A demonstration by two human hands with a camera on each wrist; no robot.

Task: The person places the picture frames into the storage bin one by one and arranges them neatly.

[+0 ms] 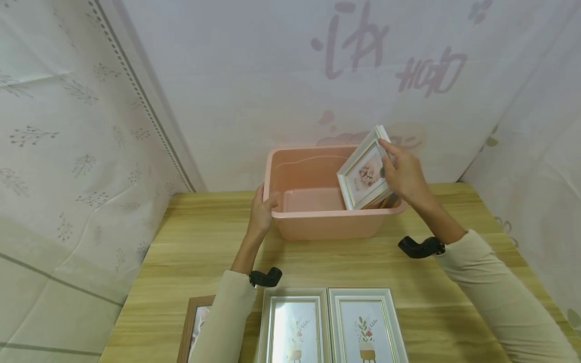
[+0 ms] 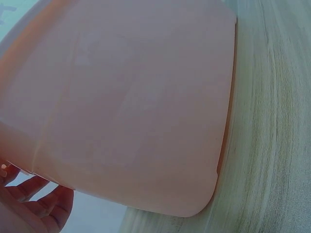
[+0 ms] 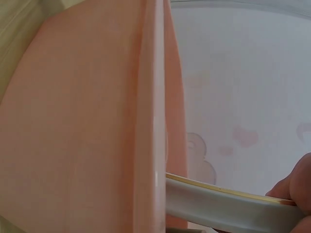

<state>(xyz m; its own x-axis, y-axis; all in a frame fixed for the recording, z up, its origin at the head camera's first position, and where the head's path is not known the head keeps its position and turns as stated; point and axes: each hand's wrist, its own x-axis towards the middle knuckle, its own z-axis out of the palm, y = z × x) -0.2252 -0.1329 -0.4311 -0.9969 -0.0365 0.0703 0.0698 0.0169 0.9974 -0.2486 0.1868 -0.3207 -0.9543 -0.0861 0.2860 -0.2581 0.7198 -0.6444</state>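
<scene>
A pink plastic tub point(image 1: 317, 226) stands at the back of the wooden table. My left hand point(image 1: 260, 214) grips its left rim, thumb over the edge and fingers curled beneath, as the left wrist view also shows. With my right hand point(image 1: 405, 174) I hold a white picture frame point(image 1: 364, 174) by its upper right edge. The picture frame, with a pink flower print, leans tilted in the right end of the tub, its lower part below the rim. Behind it, part of a brown-edged frame point(image 1: 389, 201) shows inside the tub.
Near the front edge lie a silver-gold picture frame point(image 1: 295, 327), a white picture frame point(image 1: 368, 327) beside it, and a brown frame point(image 1: 186, 327) partly covered by my left sleeve. A printed cloth wall point(image 1: 236, 101) rises right behind the tub.
</scene>
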